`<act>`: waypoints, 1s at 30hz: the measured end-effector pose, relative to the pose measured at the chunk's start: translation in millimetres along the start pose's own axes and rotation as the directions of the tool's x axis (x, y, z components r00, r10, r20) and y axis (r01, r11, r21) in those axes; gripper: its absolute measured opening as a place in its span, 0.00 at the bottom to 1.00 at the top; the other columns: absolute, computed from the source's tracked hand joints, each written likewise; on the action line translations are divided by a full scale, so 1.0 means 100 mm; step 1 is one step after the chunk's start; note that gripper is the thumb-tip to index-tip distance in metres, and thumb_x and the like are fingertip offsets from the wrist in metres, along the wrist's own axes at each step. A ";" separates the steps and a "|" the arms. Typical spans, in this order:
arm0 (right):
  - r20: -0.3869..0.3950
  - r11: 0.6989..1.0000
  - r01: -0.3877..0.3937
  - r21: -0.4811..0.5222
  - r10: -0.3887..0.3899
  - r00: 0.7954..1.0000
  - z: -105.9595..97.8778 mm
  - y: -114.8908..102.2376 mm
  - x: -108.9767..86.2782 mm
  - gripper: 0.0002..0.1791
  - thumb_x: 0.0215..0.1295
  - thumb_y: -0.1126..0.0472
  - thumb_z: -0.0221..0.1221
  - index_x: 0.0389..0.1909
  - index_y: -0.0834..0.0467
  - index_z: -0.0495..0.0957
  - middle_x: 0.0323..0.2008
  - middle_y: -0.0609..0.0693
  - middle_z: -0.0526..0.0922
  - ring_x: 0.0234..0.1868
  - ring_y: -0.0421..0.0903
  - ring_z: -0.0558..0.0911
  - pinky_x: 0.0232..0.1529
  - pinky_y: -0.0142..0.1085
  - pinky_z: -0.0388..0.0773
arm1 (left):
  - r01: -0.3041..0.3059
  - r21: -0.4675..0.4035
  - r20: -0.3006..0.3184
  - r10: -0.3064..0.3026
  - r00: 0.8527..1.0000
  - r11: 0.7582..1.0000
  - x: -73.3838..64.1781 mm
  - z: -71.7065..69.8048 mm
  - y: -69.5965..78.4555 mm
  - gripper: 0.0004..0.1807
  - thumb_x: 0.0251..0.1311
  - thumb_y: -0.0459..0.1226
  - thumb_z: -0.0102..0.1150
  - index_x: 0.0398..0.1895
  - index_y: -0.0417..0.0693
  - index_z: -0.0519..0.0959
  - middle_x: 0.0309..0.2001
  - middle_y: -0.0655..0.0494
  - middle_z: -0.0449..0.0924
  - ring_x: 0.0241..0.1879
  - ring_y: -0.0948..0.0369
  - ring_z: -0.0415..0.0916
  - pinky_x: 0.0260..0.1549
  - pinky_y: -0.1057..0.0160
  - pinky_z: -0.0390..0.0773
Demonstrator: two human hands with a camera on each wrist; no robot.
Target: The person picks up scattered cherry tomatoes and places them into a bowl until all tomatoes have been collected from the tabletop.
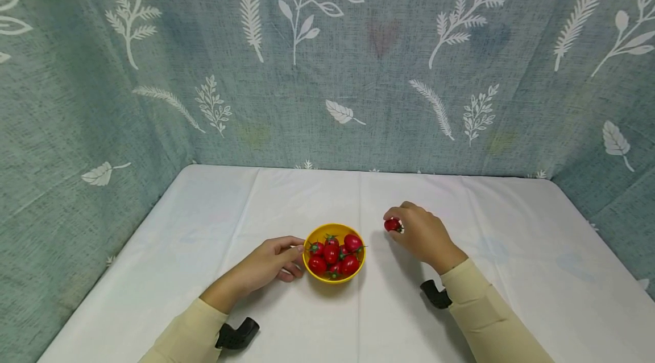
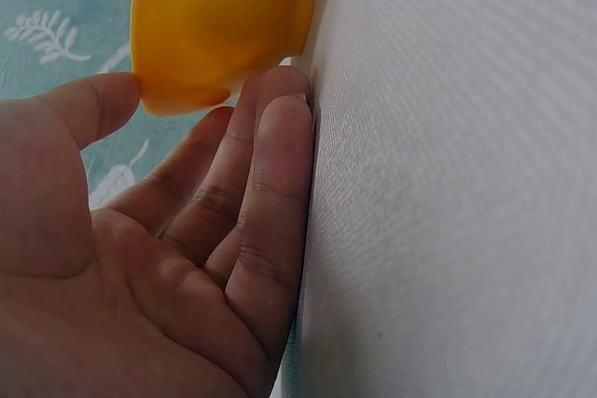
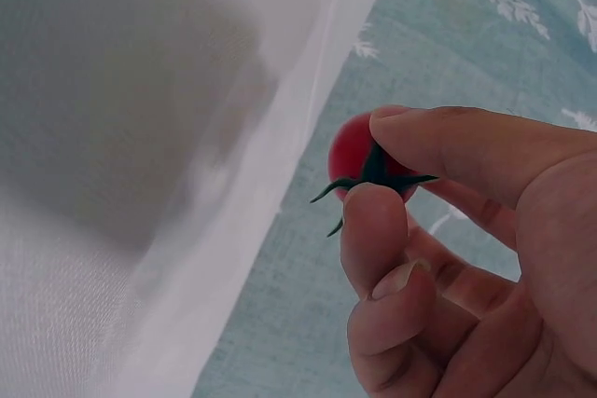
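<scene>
A yellow bowl (image 1: 318, 233) holds several red cherry tomatoes (image 1: 331, 253) with green stems. At its left side is my left hand (image 1: 268, 263), thumb and fingertips touching the outside of the bowl. In the left wrist view the fingers lie loosely extended beside the bowl (image 2: 224, 16), their backs close to the cloth. To the right of the bowl, my right hand (image 1: 422, 235) pinches one cherry tomato (image 1: 392, 225) between thumb and fingers, above the table. Its green calyx faces the palm in the right wrist view, where the tomato (image 3: 353, 148) is partly hidden by the fingertips.
A white cloth (image 1: 215, 198) covers the table. Blue-green curtains (image 1: 286, 124) with white leaf prints stand behind it and along both sides. A black strap piece (image 1: 237, 334) is at the left wrist, and another black piece (image 1: 436, 295) at the right.
</scene>
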State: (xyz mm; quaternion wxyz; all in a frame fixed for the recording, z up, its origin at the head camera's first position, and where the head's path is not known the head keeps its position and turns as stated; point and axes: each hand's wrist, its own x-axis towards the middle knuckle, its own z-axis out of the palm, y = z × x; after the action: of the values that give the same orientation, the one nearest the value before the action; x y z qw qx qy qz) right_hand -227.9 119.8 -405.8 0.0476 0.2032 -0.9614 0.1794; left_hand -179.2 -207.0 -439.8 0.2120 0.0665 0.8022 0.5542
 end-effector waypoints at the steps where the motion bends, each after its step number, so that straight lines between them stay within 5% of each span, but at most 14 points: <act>1: 0.000 1.000 0.005 0.001 -0.005 1.000 0.00 -0.01 0.00 0.13 0.56 0.64 0.72 0.43 0.54 0.86 0.36 0.48 0.82 0.31 0.41 0.79 0.30 0.35 0.78 | 0.000 0.000 0.000 0.000 1.000 1.000 0.00 0.00 0.00 0.25 0.74 0.50 0.51 0.64 0.44 0.74 0.43 0.51 0.84 0.40 0.59 0.84 0.40 0.62 0.84; 30: -0.053 0.995 0.101 0.008 -0.100 0.994 -0.13 -0.36 -0.14 0.18 0.55 0.61 0.73 0.48 0.53 0.84 0.39 0.47 0.82 0.32 0.40 0.79 0.30 0.34 0.77 | 0.001 0.010 -0.007 0.000 1.000 1.000 -0.02 0.01 0.02 0.25 0.74 0.50 0.50 0.64 0.44 0.74 0.42 0.51 0.84 0.40 0.59 0.83 0.41 0.62 0.84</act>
State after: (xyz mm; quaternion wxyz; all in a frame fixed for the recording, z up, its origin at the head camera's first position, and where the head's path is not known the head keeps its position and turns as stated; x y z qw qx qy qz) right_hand -200.7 99.3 -384.5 0.0808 0.2469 -0.9474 0.1871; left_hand -177.8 -206.4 -438.2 0.2088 0.0653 0.8058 0.5503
